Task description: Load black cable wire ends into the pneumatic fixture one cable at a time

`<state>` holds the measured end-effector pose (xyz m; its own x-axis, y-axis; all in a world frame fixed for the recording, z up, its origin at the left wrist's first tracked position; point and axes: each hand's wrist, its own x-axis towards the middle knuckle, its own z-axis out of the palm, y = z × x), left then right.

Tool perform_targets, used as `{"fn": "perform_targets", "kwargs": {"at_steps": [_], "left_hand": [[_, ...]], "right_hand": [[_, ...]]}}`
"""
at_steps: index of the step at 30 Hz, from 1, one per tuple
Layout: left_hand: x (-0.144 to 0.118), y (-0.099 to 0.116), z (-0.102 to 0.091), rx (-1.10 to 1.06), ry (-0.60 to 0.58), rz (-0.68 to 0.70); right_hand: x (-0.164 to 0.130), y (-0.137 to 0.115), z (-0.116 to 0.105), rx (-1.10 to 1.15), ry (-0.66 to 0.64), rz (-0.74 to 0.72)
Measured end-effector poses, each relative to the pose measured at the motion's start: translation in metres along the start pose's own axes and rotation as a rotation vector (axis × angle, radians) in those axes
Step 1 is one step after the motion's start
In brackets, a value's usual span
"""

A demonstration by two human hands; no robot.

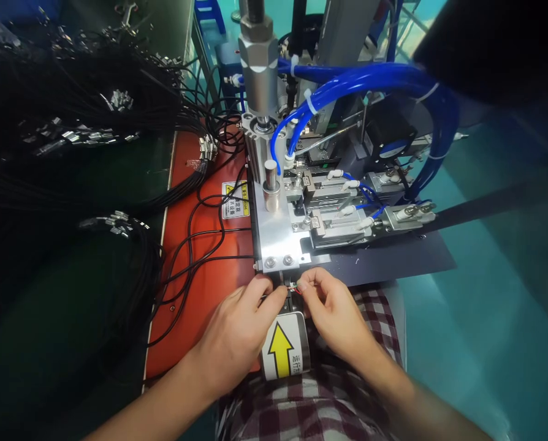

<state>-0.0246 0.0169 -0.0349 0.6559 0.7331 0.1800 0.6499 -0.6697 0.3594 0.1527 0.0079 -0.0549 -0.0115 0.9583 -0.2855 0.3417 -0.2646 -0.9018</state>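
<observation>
My left hand and my right hand meet at the front edge of a metal fixture plate. Between their fingertips they pinch the stripped end of a thin cable, where small red and white wires show. The wire end sits in a narrow dark slot just below the plate. A white label with a yellow arrow lies under my hands and points toward the slot.
A pneumatic machine with a steel cylinder and blue air hoses stands behind the plate. Bundles of black cables with metal ends fill the left. Loose black cables cross the orange mat. A checked garment is below.
</observation>
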Motion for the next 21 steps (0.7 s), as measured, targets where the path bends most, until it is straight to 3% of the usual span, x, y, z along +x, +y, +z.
{"fn": "perform_targets", "kwargs": {"at_steps": [4, 9, 15, 17, 21], "left_hand": [[0.0, -0.001, 0.001, -0.004, -0.002, -0.001], [0.0, -0.002, 0.004, -0.063, 0.011, -0.039], [0.0, -0.003, 0.005, -0.143, 0.05, -0.082], [0.0, -0.003, 0.005, -0.147, 0.049, -0.084], [0.001, -0.002, 0.005, -0.145, 0.064, -0.073]], "right_hand": [[-0.001, 0.0, 0.001, -0.054, 0.021, -0.027], [-0.004, -0.001, 0.003, -0.195, 0.138, -0.135], [0.001, 0.011, 0.0, 0.242, -0.1, 0.085], [0.001, 0.015, -0.001, 0.267, -0.088, 0.065], [-0.005, 0.015, -0.004, 0.107, 0.034, -0.09]]}}
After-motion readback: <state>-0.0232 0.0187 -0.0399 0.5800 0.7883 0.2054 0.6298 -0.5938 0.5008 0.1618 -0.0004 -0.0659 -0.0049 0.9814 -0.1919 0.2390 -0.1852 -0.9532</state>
